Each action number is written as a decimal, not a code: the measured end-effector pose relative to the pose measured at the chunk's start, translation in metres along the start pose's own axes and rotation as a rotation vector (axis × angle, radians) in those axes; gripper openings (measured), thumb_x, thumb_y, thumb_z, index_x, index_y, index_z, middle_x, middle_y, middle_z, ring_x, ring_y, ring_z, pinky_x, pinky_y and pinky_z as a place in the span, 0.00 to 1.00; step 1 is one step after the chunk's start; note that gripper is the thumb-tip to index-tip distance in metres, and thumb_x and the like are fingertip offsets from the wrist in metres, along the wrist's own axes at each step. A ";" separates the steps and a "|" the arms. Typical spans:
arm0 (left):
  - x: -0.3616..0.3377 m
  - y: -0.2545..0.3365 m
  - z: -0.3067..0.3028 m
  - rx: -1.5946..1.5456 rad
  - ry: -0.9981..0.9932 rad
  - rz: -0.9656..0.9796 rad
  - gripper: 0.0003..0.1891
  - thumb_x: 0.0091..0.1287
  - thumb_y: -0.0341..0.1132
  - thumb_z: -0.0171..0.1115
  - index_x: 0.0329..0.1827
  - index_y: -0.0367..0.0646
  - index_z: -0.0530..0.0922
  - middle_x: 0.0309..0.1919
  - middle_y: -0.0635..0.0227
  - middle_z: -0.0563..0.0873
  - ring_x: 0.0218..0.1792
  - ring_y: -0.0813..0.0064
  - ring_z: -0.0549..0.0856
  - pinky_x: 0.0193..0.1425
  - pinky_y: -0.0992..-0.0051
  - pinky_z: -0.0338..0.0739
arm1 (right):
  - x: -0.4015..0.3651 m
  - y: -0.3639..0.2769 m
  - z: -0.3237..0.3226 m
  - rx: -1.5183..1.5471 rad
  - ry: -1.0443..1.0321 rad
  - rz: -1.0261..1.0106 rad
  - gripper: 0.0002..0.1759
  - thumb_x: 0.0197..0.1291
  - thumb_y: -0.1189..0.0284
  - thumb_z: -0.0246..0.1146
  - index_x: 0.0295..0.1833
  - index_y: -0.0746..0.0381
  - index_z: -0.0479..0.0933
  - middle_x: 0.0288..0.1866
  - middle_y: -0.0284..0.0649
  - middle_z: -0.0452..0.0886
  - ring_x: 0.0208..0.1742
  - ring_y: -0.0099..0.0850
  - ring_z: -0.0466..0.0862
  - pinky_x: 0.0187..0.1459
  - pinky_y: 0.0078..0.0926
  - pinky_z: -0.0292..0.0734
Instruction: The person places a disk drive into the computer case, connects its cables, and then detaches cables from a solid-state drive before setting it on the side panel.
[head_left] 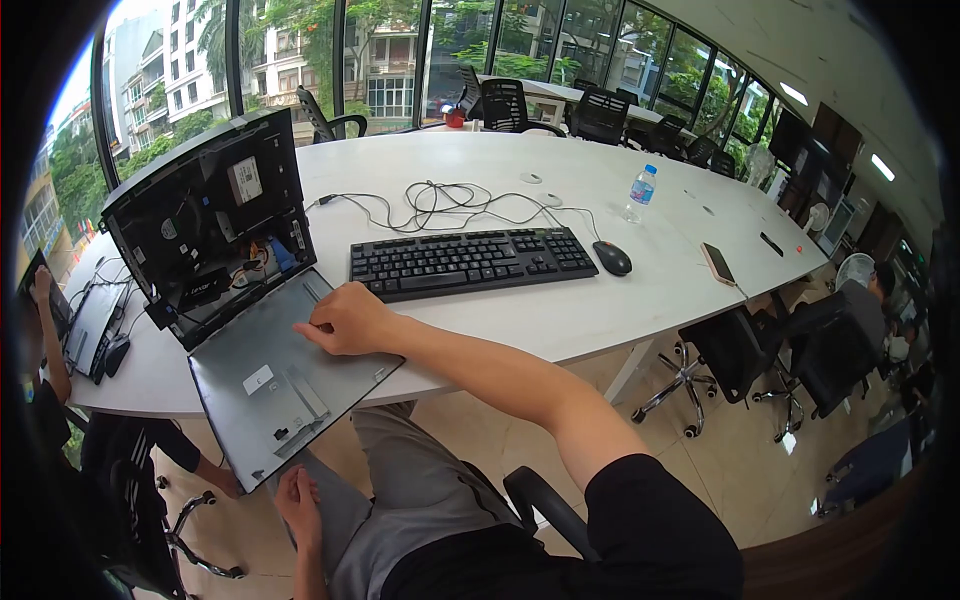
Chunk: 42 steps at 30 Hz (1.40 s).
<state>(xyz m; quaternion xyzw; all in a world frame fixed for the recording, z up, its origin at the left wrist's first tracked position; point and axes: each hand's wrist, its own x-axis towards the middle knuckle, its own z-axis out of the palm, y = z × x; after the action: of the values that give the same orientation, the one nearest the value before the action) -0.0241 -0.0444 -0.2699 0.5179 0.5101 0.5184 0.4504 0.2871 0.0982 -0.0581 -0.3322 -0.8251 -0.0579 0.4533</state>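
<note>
An opened computer case point(215, 215) stands upright on the white table, its inside with wires and a blue part showing. Its metal side panel point(270, 400) lies flat before it and juts past the table edge. My right hand point(348, 322) rests over the panel's upper right part, fingers curled in; whether anything small is between them is hidden. Below the panel's front edge, by my lap, is my left hand point(299, 495), fingers loosely bent with nothing visible in them. A black keyboard point(470, 262) lies to the right of the case.
On the table point(480, 325) are a mouse point(612, 258), looped cables point(440, 205), a water bottle point(641, 195) and a phone point(717, 263). A co-worker point(45, 380) sits at the far left by another device point(95, 320). Chairs point(735, 350) stand at the right.
</note>
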 end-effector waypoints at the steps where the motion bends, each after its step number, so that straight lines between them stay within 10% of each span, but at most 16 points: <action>1: 0.001 -0.003 0.000 0.000 -0.007 0.002 0.15 0.86 0.39 0.63 0.60 0.35 0.84 0.33 0.71 0.85 0.29 0.86 0.80 0.32 0.82 0.73 | 0.001 0.002 0.000 0.000 -0.007 0.011 0.27 0.69 0.61 0.71 0.17 0.60 0.79 0.16 0.42 0.78 0.19 0.49 0.78 0.26 0.44 0.73; 42: 0.002 -0.001 0.001 -0.025 0.012 -0.035 0.14 0.85 0.38 0.64 0.58 0.34 0.86 0.33 0.71 0.85 0.30 0.85 0.81 0.33 0.81 0.75 | 0.002 -0.002 -0.009 -0.011 -0.349 0.153 0.20 0.69 0.56 0.71 0.32 0.62 0.91 0.29 0.47 0.89 0.32 0.50 0.89 0.39 0.44 0.85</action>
<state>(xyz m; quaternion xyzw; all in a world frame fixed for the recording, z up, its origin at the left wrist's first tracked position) -0.0229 -0.0423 -0.2711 0.4999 0.5152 0.5200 0.4629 0.2920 0.0942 -0.0510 -0.4014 -0.8632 0.0307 0.3046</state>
